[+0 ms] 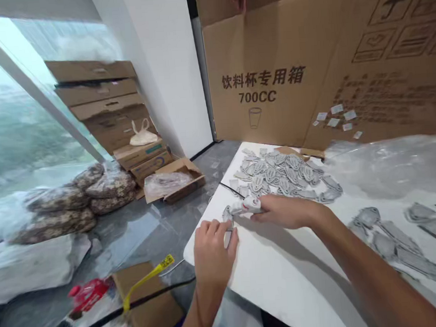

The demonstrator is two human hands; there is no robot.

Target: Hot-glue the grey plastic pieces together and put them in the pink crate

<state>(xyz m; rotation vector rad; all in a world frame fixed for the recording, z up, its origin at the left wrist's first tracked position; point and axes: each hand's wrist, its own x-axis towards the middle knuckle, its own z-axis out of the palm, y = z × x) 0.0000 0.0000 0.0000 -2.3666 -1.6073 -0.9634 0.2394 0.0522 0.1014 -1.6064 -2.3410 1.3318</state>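
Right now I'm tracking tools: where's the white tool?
Near the head view's centre, the white tool is in the right hand, just beyond the left hand.

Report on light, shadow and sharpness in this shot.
Head view, left: the window is pale and washed out; head view, centre: the right arm casts a soft shadow on the white table; head view, right: small print on the carton is smeared, though its large 700CC reads clearly, and the grey pieces near the lower corner look soft.

This looks like a makeshift workshop: stacked cartons (104, 106), filled sacks (59, 209), grey parts (278, 172) heaped toward the white counter's (257, 268) far edge.
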